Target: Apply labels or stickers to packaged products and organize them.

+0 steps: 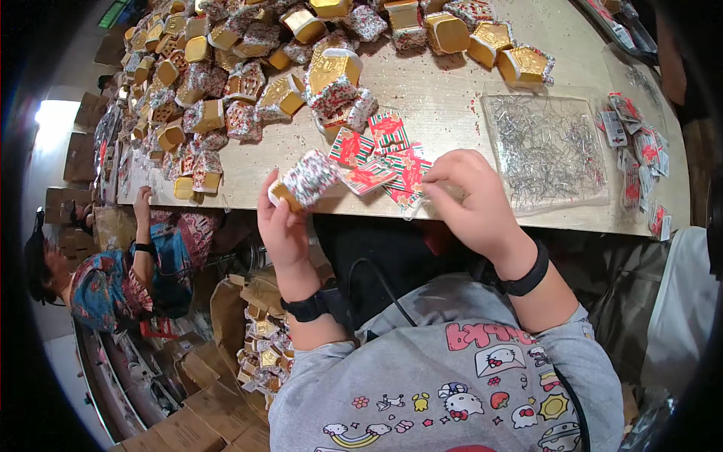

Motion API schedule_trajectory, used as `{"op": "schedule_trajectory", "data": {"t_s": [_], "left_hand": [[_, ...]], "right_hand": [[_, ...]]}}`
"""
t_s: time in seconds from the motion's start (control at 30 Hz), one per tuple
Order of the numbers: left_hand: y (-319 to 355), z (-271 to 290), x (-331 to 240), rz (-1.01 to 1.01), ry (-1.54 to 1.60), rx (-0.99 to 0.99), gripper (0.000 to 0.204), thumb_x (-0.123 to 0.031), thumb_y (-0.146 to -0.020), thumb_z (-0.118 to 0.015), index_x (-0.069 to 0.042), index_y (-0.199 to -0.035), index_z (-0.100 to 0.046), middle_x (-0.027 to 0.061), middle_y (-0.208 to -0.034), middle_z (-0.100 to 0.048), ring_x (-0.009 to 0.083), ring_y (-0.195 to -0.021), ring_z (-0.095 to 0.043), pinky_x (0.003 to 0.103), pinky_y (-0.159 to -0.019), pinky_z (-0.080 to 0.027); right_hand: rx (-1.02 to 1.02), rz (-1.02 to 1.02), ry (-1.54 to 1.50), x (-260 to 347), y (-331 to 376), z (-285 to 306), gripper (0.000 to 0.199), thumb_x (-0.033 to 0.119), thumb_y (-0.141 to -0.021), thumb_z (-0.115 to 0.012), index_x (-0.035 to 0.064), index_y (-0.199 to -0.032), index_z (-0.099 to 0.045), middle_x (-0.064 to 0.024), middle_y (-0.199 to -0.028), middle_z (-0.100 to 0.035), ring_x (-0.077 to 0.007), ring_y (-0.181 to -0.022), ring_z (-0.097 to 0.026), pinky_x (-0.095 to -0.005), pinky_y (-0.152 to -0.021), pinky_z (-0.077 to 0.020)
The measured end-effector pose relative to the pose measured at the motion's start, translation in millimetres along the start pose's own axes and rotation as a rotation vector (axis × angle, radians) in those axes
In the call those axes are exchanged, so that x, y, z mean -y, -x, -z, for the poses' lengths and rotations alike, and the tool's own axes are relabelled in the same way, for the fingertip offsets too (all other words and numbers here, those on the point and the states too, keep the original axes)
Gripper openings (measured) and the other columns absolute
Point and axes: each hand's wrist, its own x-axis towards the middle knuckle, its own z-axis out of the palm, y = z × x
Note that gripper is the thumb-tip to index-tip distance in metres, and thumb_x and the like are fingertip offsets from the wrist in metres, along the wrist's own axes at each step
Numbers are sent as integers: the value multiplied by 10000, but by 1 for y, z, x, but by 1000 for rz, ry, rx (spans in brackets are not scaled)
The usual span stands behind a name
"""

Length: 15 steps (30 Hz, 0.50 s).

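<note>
My left hand (285, 230) is closed around a small house-shaped ornament (312, 177) with a gold base and a roof coated in white, red and green sprinkles. It is tilted just above the table's front edge. My right hand (478, 203) is pinched, its fingertips beside a pile of red cards with green-striped borders (389, 133). Whatever lies between those fingertips is too small to make out. One striped card (369, 178) is right beside the ornament; whether it is attached cannot be seen.
Many similar ornaments (282, 98) are heaped across the left and back of the table (444, 98). To the right, a clear flat tray (493, 151) holds tangled metal wire hooks (546, 143). Packaged tags (648, 147) lie beyond it. Another person (128, 271) is at the left; an open carton of ornaments (226, 309) stands below.
</note>
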Motion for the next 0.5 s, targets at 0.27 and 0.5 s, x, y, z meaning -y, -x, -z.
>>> {"op": "schedule_trajectory", "data": {"t_s": [0.27, 0.5], "left_hand": [[-12, -20, 6, -310, -891, -364, 572, -25, -828, -531, 28, -1327, -256, 187, -1301, -341, 257, -1204, -349, 375, -975, -335], [7, -68, 28, -731, -1311, 386, 341, -71, -692, -644, -58, -1026, -581, 141, -1095, -521, 383, -1100, -433, 459, -944, -336]], "right_hand": [[96, 127, 302, -5, 4, -12, 381, 79, -602, -689, 5, -957, -574, -146, -962, -538, -303, -937, -497, -388, -804, -420], [97, 152, 334, -18, 3, -11, 208, 34, -641, -646, 4, -837, -582, -108, -875, -554, -281, -870, -520, -364, -764, -431]]}}
